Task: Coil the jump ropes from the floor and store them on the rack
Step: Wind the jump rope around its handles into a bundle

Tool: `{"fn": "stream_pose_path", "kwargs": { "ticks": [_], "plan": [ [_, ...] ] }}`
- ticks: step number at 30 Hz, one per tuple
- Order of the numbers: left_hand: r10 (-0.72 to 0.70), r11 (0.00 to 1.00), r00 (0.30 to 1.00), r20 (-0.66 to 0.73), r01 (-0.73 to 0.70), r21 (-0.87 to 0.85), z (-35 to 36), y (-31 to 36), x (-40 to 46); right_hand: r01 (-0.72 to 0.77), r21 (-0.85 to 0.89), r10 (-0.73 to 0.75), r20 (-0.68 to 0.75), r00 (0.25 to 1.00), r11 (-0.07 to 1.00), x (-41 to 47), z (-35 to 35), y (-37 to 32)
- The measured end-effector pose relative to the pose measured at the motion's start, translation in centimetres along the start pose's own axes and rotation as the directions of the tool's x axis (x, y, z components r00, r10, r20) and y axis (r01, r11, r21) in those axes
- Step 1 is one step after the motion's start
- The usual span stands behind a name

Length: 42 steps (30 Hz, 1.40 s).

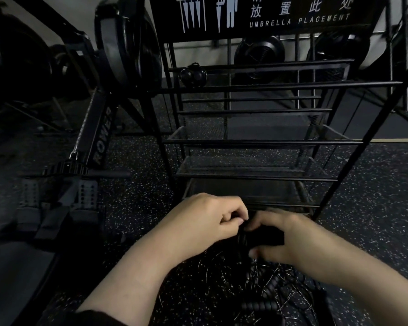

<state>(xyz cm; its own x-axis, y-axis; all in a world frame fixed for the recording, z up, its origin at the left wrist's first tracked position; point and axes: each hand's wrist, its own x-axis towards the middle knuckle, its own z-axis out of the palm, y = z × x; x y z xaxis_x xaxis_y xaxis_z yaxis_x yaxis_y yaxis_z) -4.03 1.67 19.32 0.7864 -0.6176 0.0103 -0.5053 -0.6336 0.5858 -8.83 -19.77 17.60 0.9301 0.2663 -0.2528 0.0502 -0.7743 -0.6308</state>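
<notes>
Both hands meet low in front of a black metal rack (257, 142) with the sign "UMBRELLA PLACEMENT": the left hand (207, 217) pinches a black jump-rope handle (257, 236) with curled fingers, and the right hand (280, 238) wraps thumb and fingers around the same dark bundle. Thin wire jump ropes (257, 285) lie tangled on the speckled floor (137, 208) just beneath the hands. A rowing machine (99, 137) stands at left.
</notes>
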Motion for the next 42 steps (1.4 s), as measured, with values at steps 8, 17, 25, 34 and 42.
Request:
{"fn": "stream_pose_path", "kwargs": {
  "ticks": [8,17,25,34,42],
  "plan": [
    [-0.005,0.946,0.981,0.196,0.068,-0.317,-0.2,0.5,-0.2,0.145,0.294,-0.228,0.272,0.935,0.945,-1.7,-0.8,-2.0],
    [-0.004,0.834,0.987,0.162,0.093,-0.545,0.8,-0.1,0.9,0.168,0.638,-0.397,0.234,0.887,0.752,-3.0,-1.5,-2.0],
    [-0.363,0.709,0.902,0.233,0.429,-0.559,2.0,1.0,-2.5,0.284,0.776,-0.296,-0.131,0.946,0.563,-2.6,-1.4,-1.0],
    [-0.388,0.618,0.919,0.066,0.313,-0.721,3.9,1.9,1.6,0.289,0.636,0.057,-0.465,0.883,0.716,-1.5,-1.4,-1.7],
    [-0.212,0.975,0.974,-0.081,0.205,-0.089,4.2,0.9,1.2,-0.113,0.176,0.183,-0.452,0.873,0.978,-0.6,-1.0,-0.5]
  ]
}}
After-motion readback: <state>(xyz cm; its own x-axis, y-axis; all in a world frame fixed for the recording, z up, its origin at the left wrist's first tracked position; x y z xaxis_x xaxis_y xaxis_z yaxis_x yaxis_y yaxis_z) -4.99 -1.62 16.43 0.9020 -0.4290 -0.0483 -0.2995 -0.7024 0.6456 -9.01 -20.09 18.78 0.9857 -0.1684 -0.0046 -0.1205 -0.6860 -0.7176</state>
